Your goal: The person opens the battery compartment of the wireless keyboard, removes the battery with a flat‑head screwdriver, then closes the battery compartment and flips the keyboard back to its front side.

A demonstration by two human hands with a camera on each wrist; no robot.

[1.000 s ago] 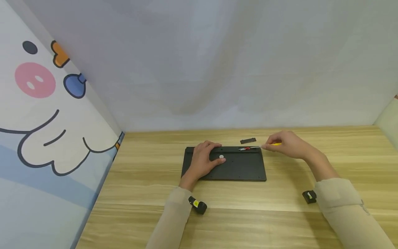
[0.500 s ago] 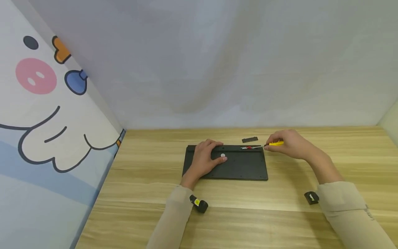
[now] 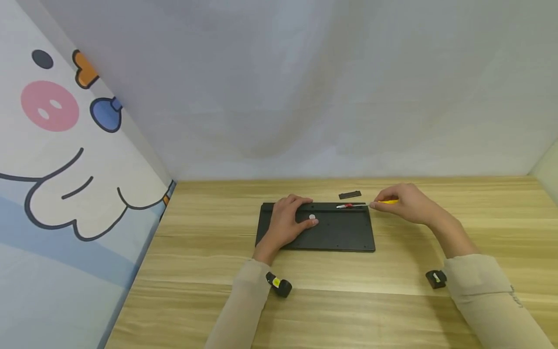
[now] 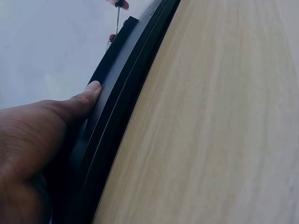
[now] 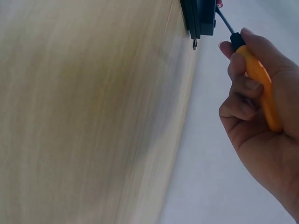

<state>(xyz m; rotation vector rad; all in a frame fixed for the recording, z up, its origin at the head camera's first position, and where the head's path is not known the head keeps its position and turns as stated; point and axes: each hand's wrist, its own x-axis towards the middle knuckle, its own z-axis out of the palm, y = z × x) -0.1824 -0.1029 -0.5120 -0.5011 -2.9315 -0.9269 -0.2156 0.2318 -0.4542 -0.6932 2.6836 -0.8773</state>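
Observation:
A black keyboard (image 3: 340, 235) lies face down on the wooden table, with a round white sticker (image 3: 312, 216) on its underside. My left hand (image 3: 284, 222) holds its left part, the fingers reaching over the far edge and the thumb (image 4: 93, 87) on the underside. In the recess along the far right edge sits a red and silver battery (image 3: 347, 206). My right hand (image 3: 405, 203) grips a screwdriver by its yellow handle (image 5: 259, 79), beyond the right end of the keyboard. The screwdriver's thin metal shaft (image 5: 225, 21) reaches into that recess, its tip right at the battery.
A small black battery cover (image 3: 350, 195) lies on the table (image 3: 226, 310) just behind the keyboard. Small black cameras (image 3: 279, 285) stick out from both wrists. Behind the table hangs a pale curtain (image 3: 348, 97), and a cartoon-printed panel (image 3: 61, 160) stands at the left.
The view shifts slightly. The screwdriver handle tilts and turns a little in my right hand, with the tip staying at the recess. My left hand keeps its place on the keyboard.

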